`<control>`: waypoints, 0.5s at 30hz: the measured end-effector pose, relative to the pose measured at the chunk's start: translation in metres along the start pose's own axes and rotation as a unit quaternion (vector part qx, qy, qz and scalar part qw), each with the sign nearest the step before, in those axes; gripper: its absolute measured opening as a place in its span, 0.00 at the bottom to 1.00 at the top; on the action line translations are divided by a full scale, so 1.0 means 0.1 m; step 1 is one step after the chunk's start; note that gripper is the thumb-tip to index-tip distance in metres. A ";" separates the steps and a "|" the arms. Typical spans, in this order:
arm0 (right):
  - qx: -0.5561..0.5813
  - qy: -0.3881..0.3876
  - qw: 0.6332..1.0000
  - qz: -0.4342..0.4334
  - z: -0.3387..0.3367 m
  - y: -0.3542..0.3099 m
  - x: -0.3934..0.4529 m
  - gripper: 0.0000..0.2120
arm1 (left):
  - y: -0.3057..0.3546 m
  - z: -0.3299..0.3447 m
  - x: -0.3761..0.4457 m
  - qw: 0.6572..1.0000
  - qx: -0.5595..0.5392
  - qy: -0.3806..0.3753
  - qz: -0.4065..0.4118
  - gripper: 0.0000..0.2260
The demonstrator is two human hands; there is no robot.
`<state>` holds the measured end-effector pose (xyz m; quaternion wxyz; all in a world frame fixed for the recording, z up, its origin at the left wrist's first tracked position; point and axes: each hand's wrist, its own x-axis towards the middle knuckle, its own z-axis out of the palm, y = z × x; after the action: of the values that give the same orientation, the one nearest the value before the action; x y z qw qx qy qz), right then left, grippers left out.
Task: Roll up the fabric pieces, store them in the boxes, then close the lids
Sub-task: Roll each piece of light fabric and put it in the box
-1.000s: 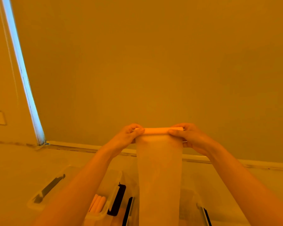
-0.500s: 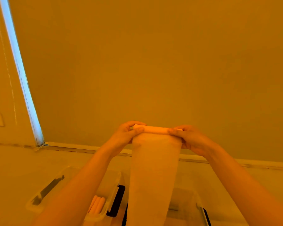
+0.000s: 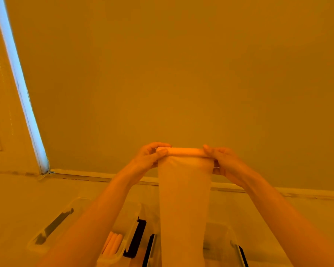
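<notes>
A pale fabric piece (image 3: 183,199) hangs in the air in front of me, its top edge wound into a tight roll (image 3: 183,151). My left hand (image 3: 149,156) pinches the roll's left end and my right hand (image 3: 223,160) pinches its right end. The loose length drops straight down past the frame's bottom edge. Below, a clear box (image 3: 121,237) with a black latch holds several rolled fabric pieces (image 3: 113,242). A second clear box (image 3: 223,239) stands to its right, partly hidden by the hanging fabric.
A clear lid (image 3: 52,226) with a dark handle lies left of the boxes on the light surface. A plain wall fills the view ahead, with a skirting strip (image 3: 96,175) along its foot. A bright window strip (image 3: 19,83) runs down the left.
Both hands stay on the roll's ends and the roll has grown slightly thicker. The hanging length has swung back from leaning left to hanging straighter.
</notes>
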<state>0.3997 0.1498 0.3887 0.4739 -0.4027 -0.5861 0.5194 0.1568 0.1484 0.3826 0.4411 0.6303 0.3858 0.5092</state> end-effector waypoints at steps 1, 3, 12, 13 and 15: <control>0.001 0.003 1.000 0.001 -0.01 0.01 0.01 0.08 | 0.00 0.00 0.00 1.000 -0.004 0.003 -0.004 0.08; -0.008 -0.004 1.000 -0.008 -0.03 0.02 0.02 0.06 | 0.00 0.01 0.01 1.000 -0.017 0.010 -0.016 0.10; 0.001 0.000 1.000 -0.019 -0.10 0.06 0.03 0.05 | -0.03 0.01 0.02 0.999 -0.010 -0.029 -0.032 0.07; -0.012 0.000 1.000 -0.022 -0.10 0.07 0.02 0.05 | -0.02 0.02 0.02 0.999 -0.011 -0.030 -0.033 0.07; -0.023 0.000 0.999 -0.029 -0.10 0.09 0.02 0.04 | -0.02 0.02 0.02 0.998 -0.015 -0.034 -0.040 0.08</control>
<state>0.4086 0.1556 0.3805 0.4788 -0.3967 -0.6095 0.4918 0.1593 0.1505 0.3815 0.4837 0.6247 0.3876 0.4750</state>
